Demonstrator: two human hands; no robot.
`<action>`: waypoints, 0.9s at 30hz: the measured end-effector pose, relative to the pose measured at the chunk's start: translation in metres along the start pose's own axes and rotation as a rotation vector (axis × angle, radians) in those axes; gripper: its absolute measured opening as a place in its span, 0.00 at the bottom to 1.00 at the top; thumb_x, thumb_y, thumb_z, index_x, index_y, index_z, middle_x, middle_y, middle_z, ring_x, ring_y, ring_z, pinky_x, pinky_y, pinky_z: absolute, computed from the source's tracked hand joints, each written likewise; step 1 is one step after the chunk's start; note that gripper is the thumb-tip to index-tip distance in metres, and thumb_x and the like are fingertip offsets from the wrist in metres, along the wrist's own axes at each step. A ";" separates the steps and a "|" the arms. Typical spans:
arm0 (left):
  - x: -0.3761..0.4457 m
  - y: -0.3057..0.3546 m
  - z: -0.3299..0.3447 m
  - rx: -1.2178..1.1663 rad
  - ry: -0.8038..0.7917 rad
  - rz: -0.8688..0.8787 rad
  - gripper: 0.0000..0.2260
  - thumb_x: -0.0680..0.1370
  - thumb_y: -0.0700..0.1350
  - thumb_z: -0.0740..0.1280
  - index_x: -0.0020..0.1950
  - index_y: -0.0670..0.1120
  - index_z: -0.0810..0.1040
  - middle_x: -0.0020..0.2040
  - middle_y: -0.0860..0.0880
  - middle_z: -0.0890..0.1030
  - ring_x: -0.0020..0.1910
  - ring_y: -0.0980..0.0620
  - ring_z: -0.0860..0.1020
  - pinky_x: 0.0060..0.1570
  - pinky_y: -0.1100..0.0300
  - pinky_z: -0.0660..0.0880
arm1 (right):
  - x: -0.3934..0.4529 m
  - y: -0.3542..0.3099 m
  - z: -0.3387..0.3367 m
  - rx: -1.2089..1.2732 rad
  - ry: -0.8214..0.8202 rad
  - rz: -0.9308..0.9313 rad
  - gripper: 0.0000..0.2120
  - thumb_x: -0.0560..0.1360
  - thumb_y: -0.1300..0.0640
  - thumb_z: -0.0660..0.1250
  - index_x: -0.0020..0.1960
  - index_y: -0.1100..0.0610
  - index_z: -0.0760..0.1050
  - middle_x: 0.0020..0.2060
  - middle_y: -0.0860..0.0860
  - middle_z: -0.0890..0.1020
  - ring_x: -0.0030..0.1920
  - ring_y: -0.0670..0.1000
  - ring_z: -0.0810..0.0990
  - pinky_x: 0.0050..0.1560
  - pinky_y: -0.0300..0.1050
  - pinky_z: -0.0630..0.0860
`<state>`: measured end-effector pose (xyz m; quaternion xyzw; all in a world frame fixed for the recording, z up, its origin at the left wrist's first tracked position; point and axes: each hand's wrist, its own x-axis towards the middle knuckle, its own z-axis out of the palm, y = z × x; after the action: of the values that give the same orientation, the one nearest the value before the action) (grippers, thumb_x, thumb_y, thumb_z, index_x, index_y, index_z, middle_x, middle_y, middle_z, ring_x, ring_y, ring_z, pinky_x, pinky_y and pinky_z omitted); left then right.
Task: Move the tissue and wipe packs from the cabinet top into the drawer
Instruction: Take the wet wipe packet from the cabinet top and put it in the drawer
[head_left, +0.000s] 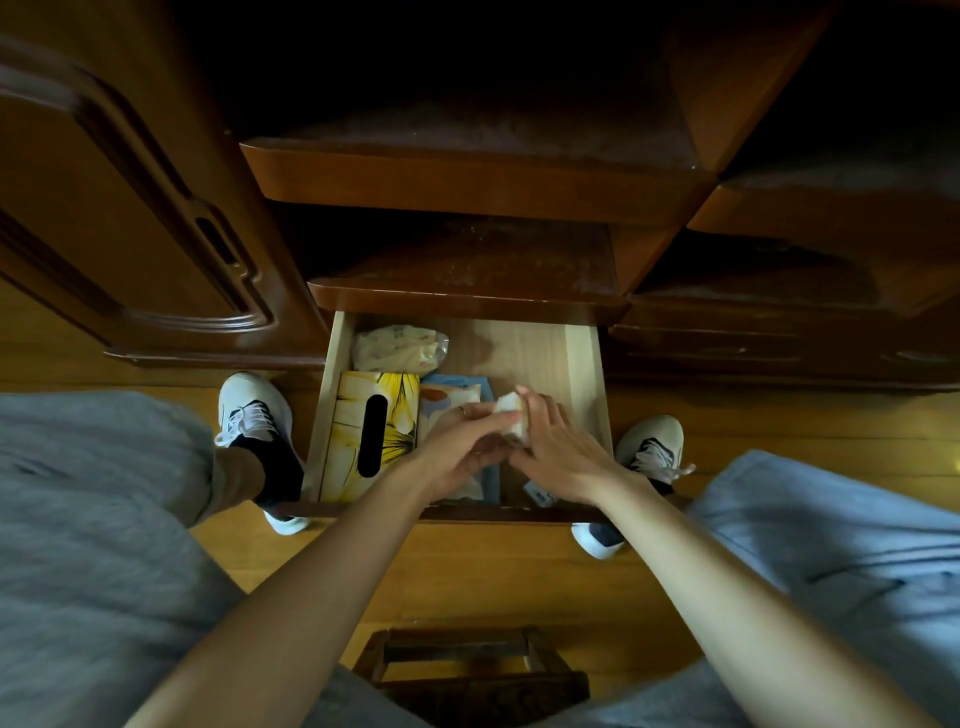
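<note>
The light wooden drawer (582, 364) stands pulled open below the dark cabinet top (467, 291). Inside lie a yellow flowered tissue box (353, 405) on the left, a clear pale-yellow pack (397, 348) at the back, and a blue-and-orange wipe pack (447, 392) in the middle. Both hands meet over the drawer's middle. My left hand (457, 447) and my right hand (556, 447) together grip a small white tissue pack (511, 408), held just above the drawer's contents. Another small pack (540, 493) peeks out under my right wrist.
A cabinet door (130, 208) is at the left, more drawers (779, 343) at the right. My two shoes (254, 415) (654, 447) flank the drawer on the wooden floor (519, 571). A small dark wooden stool (467, 665) sits between my knees.
</note>
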<state>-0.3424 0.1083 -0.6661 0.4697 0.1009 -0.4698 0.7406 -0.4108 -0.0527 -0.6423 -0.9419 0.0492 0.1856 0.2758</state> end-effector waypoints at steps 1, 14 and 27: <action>0.001 -0.002 -0.001 0.037 0.025 0.007 0.16 0.75 0.41 0.76 0.61 0.40 0.81 0.57 0.39 0.84 0.57 0.43 0.83 0.60 0.50 0.80 | 0.001 -0.002 0.000 -0.033 0.008 -0.004 0.40 0.78 0.44 0.64 0.81 0.51 0.44 0.78 0.55 0.58 0.77 0.57 0.61 0.69 0.56 0.69; 0.026 -0.021 -0.013 0.376 0.284 0.130 0.17 0.73 0.42 0.78 0.59 0.42 0.78 0.51 0.48 0.85 0.49 0.55 0.84 0.42 0.67 0.77 | 0.004 0.028 -0.006 1.057 -0.003 0.352 0.15 0.78 0.53 0.72 0.64 0.54 0.78 0.57 0.53 0.86 0.57 0.52 0.85 0.59 0.48 0.80; 0.028 -0.028 -0.064 0.816 0.459 0.207 0.09 0.78 0.46 0.70 0.58 0.52 0.78 0.50 0.58 0.81 0.52 0.58 0.80 0.52 0.63 0.75 | 0.049 0.051 0.047 0.323 -0.091 0.868 0.20 0.84 0.63 0.58 0.75 0.65 0.67 0.68 0.63 0.75 0.66 0.62 0.76 0.55 0.51 0.75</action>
<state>-0.3306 0.1390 -0.7344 0.8211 0.0217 -0.2791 0.4974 -0.3909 -0.0701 -0.7235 -0.7700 0.4548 0.3150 0.3178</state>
